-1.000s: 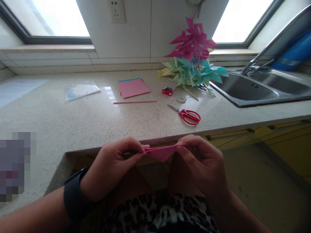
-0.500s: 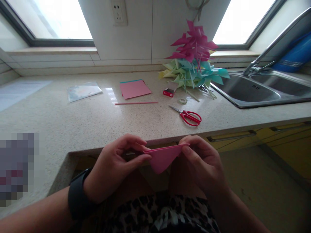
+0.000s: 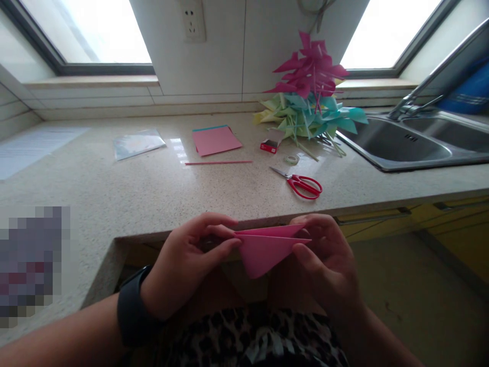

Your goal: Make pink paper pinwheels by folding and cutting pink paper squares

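A pink sheet of paper, folded into a triangle with its point downward, is held in front of the counter's edge. My left hand pinches its left corner between thumb and fingers; a dark watch is on that wrist. At the right corner, my right hand has its thumb on the near layer and its fingers behind the far one. The two layers gape apart at this end. Beyond the hands, red-handled scissors lie on the counter, and a thin pink stick rests farther left.
Pink paper sheets are stacked on the counter. Near them are a small red box, a tape roll and a plastic packet. Paper pinwheels are piled beside the steel sink. Printed paper lies left.
The two layers of the folded pink paper have come apart at the right corner, where they were pressed together. My right thumb has moved slightly down. The view has shifted a little.
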The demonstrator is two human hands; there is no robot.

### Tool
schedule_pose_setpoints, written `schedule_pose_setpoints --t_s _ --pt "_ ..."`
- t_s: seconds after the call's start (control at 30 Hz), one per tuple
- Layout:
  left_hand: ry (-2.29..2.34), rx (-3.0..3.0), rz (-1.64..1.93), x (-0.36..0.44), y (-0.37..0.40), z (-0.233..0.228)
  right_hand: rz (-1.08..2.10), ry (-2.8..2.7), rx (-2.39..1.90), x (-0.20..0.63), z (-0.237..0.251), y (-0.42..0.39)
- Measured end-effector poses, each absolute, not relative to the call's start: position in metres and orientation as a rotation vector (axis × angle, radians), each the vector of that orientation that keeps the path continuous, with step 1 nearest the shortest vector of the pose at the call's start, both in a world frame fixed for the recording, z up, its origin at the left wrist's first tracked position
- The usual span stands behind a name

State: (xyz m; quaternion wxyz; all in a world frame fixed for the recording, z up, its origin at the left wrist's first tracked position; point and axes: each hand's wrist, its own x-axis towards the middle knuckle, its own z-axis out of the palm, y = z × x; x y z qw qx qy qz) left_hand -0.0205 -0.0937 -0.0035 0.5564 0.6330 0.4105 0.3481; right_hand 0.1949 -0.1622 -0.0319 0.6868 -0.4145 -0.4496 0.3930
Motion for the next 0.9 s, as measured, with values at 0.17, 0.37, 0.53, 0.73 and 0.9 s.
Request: schedule_pose_setpoints --t_s 0.17,0.37,0.53,0.73,0.9 --pt "0.936 1.624 0.870 -0.023 -0.095 -0.006 0.817 -1.127 -0.837 0.185 -0.035 -0.167" --pt "0.924 1.635 0.811 -0.026 -0.095 -0.005 0.450 -1.551 -1.059 0.183 -0.035 -0.171" --pt "0.857 1.451 0.778 -0.021 -0.097 -0.001 0.190 -1.808 -1.082 0.185 -0.027 -0.168" --pt "0.764 0.969 0.644 -0.012 -0.093 -0.005 -0.104 -1.831 -1.004 0.183 -0.027 -0.166" --pt "0.817 0.938 0.549 -0.012 -0.091 -0.009 -0.219 -1.900 -0.995 0.186 -0.027 -0.168"
